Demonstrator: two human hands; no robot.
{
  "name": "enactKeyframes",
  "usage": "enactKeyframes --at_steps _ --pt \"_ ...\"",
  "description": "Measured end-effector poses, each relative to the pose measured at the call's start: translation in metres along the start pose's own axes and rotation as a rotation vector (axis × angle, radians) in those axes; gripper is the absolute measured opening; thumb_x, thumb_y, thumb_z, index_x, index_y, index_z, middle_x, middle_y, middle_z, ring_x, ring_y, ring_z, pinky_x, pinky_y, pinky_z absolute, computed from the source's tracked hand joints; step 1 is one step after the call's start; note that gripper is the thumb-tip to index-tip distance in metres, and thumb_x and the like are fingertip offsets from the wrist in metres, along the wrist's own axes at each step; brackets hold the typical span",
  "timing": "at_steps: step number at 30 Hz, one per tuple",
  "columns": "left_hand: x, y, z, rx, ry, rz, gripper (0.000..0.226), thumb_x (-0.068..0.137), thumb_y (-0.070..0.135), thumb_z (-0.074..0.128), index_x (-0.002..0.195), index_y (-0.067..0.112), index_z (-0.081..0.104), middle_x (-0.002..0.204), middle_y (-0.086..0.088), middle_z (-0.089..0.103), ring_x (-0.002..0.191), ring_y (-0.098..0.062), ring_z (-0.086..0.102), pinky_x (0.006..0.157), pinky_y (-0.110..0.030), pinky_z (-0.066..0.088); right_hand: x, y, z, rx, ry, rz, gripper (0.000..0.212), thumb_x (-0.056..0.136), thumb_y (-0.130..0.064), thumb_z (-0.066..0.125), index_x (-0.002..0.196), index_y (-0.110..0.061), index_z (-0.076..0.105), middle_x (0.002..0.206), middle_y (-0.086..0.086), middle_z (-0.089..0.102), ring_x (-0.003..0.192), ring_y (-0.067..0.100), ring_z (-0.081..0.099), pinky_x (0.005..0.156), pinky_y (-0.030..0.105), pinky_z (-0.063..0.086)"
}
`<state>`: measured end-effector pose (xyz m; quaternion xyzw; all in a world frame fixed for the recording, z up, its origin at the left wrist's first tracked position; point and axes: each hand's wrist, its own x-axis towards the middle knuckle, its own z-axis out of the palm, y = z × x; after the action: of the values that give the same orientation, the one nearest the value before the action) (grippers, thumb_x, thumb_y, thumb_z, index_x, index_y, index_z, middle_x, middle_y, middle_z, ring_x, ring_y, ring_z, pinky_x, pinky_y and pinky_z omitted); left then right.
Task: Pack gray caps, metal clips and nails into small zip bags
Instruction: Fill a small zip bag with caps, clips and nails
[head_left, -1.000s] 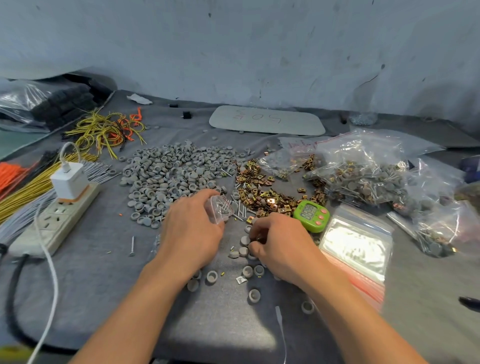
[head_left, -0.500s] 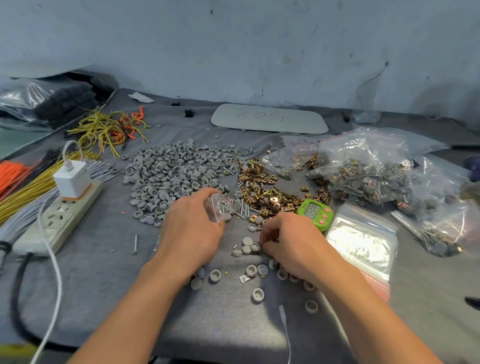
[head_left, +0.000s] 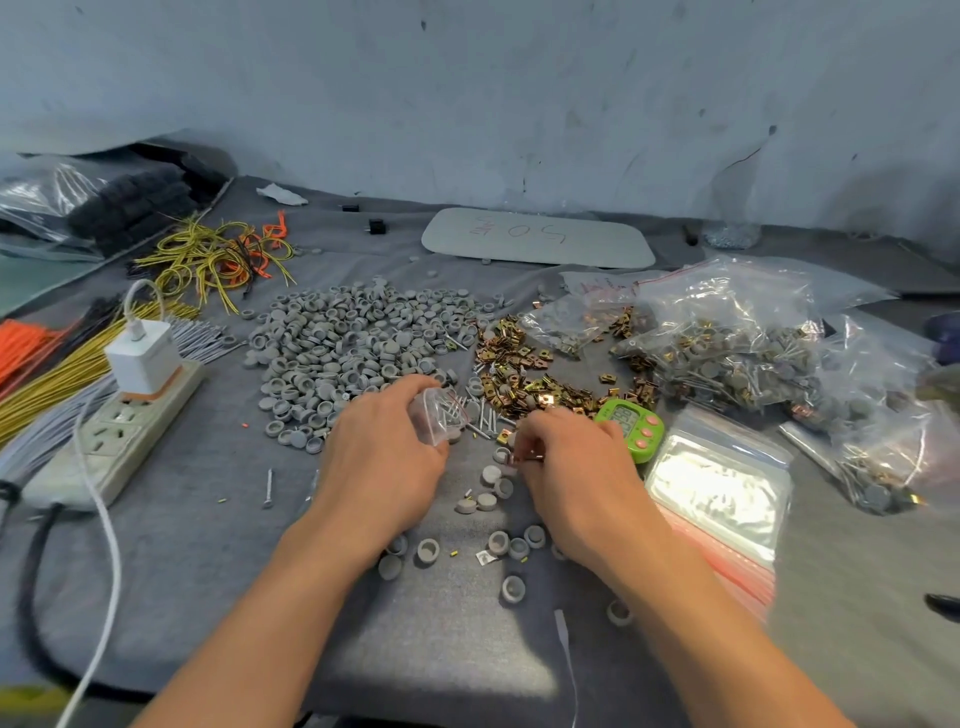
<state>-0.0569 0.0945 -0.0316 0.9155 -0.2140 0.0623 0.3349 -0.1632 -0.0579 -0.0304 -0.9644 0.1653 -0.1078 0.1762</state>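
My left hand (head_left: 382, 457) grips a small clear zip bag (head_left: 440, 415) with nails inside it, held just above the cloth. My right hand (head_left: 571, 467) rests next to it, fingertips pinched on small metal clips near the loose gray caps (head_left: 488, 488). A big heap of gray caps (head_left: 353, 348) lies behind my left hand. The pile of brass metal clips (head_left: 519, 374) sits behind my right hand. Loose nails (head_left: 485, 415) lie between the two piles.
A green timer (head_left: 629, 423) and a stack of empty zip bags (head_left: 719, 483) lie right of my right hand. Filled bags (head_left: 737, 353) crowd the right. A power strip (head_left: 109, 436) with charger, wire bundles (head_left: 57, 364) and a white board (head_left: 537, 241) are around.
My right hand has moved from the loose caps forward toward the clip pile and pinched small clips. My left hand has stayed put with the bag.
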Motion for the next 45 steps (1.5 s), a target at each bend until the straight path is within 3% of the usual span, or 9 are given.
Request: enactKeyframes --at_steps 3,8,14,22,24,27,33,38,45 --pt "-0.001 0.003 -0.001 -0.024 -0.002 0.014 0.048 0.087 0.027 0.077 0.13 0.042 0.062 0.112 0.007 0.07 0.096 -0.014 0.055 0.082 -0.029 0.04 0.004 0.004 -0.008 0.438 0.053 0.106 0.016 0.097 -0.015 0.065 0.09 -0.03 0.065 0.084 -0.015 0.063 0.07 0.001 0.053 0.064 0.015 0.039" --pt "-0.007 0.012 -0.006 -0.151 -0.102 0.103 0.062 0.079 0.018 0.081 0.126 0.051 0.059 0.11 0.011 0.068 0.083 -0.012 0.059 0.076 -0.027 0.046 0.006 -0.004 -0.011 1.072 -0.072 0.166 0.018 0.095 0.0 0.065 0.089 -0.016 0.071 0.072 -0.002 0.063 0.064 0.011 0.054 0.064 0.022 0.048" --pt "-0.013 0.017 -0.005 -0.234 -0.136 0.167 0.077 0.072 0.011 0.085 0.131 0.052 0.057 0.122 0.019 0.065 0.112 -0.002 0.058 0.092 -0.02 0.046 0.009 -0.011 -0.006 0.911 0.039 0.053 0.019 0.089 -0.004 0.071 0.083 -0.022 0.076 0.071 0.007 0.07 0.063 0.012 0.054 0.063 0.03 0.046" --pt "-0.01 0.011 -0.009 -0.292 -0.118 0.204 0.067 0.071 0.012 0.086 0.116 0.055 0.061 0.101 0.03 0.068 0.1 0.018 0.058 0.073 0.002 0.04 0.011 -0.013 -0.005 0.906 0.06 0.072 0.021 0.096 -0.016 0.068 0.077 -0.022 0.076 0.058 -0.015 0.061 0.054 0.002 0.046 0.054 0.017 0.037" --pt "-0.009 0.009 -0.009 -0.327 -0.112 0.195 0.06 0.072 0.009 0.085 0.111 0.051 0.064 0.094 0.029 0.071 0.093 0.013 0.062 0.071 0.0 0.04 0.01 -0.014 -0.005 0.889 0.053 0.07 0.021 0.096 -0.016 0.068 0.078 -0.022 0.076 0.058 -0.01 0.063 0.055 0.003 0.047 0.057 0.019 0.038" --pt "-0.007 0.008 -0.009 -0.34 -0.104 0.176 0.05 0.074 0.01 0.085 0.104 0.046 0.067 0.087 0.023 0.073 0.086 0.004 0.067 0.069 -0.005 0.043 0.011 -0.015 -0.004 0.847 0.048 0.062 0.018 0.095 -0.02 0.069 0.081 -0.027 0.077 0.071 0.018 0.066 0.062 0.014 0.047 0.062 0.032 0.038" --pt "-0.007 0.009 -0.009 -0.364 -0.082 0.146 0.051 0.074 0.009 0.088 0.098 0.049 0.066 0.084 0.027 0.073 0.084 0.007 0.068 0.072 -0.004 0.045 0.008 -0.012 -0.005 0.675 0.179 0.067 0.016 0.087 -0.018 0.075 0.079 -0.03 0.079 0.064 -0.012 0.07 0.054 0.003 0.057 0.052 0.017 0.045" --pt "-0.009 0.009 -0.005 -0.418 -0.112 0.105 0.054 0.078 0.006 0.086 0.106 0.048 0.066 0.082 0.023 0.075 0.076 0.0 0.072 0.069 -0.03 0.06 0.005 -0.014 -0.002 0.456 0.137 0.015 0.013 0.082 -0.028 0.083 0.086 -0.04 0.08 0.061 -0.013 0.067 0.055 0.003 0.058 0.051 0.014 0.042" --pt "-0.005 0.009 -0.006 -0.476 -0.073 0.09 0.049 0.074 0.007 0.09 0.105 0.04 0.07 0.08 0.022 0.076 0.078 0.003 0.072 0.072 -0.017 0.052 0.008 -0.01 -0.01 0.739 0.226 0.133 0.016 0.086 -0.022 0.08 0.072 -0.028 0.077 0.057 -0.013 0.067 0.049 -0.001 0.05 0.049 0.013 0.039"
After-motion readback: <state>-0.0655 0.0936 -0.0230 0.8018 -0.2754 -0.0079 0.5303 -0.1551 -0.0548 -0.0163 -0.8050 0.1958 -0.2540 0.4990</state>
